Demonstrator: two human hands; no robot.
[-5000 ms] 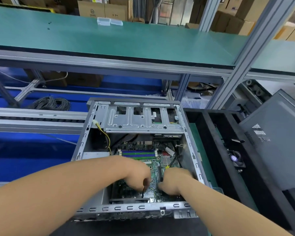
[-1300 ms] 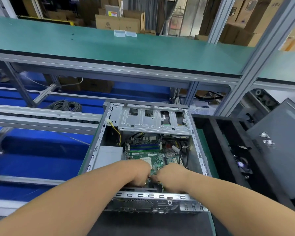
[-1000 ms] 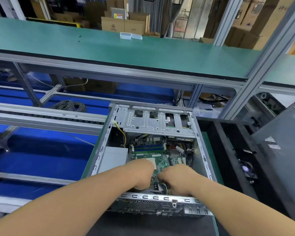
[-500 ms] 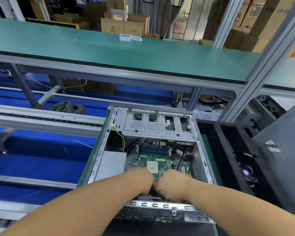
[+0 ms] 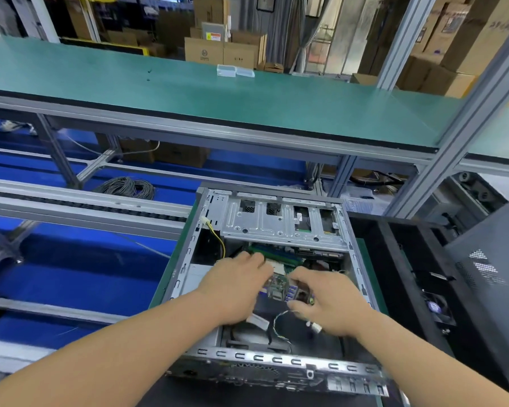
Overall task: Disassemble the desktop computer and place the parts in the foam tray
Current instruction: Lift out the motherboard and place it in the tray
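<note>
Across the green-matted bench, the desktop computer (image 5: 265, 277) lies open on its side, cover already off, and that grey perforated panel (image 5: 494, 277) leaning at far right looks like the removed side. Right beside the chassis sits the black foam tray (image 5: 394, 277), long slots running away from us, and down in a near slot there's a small fan (image 5: 434, 306) already parked, so some of the strip-down is done. Plenty left, I'd say: the silver drive cage (image 5: 279, 224) is still fixed across the far end, the green motherboard (image 5: 279, 282) still sits on the floor of the case, and a yellow cable (image 5: 220, 242) still hangs by the left wall. Now both hands are down over that board. Left hand (image 5: 238, 286) lies fingers forward over the board's left half; whether it grips anything I can't tell, motion blur hides it. Right hand (image 5: 323, 301) has fingers bent and spread, and a white connector (image 5: 316, 326) on thin wires shows just under it, held or merely beneath, unclear.
</note>
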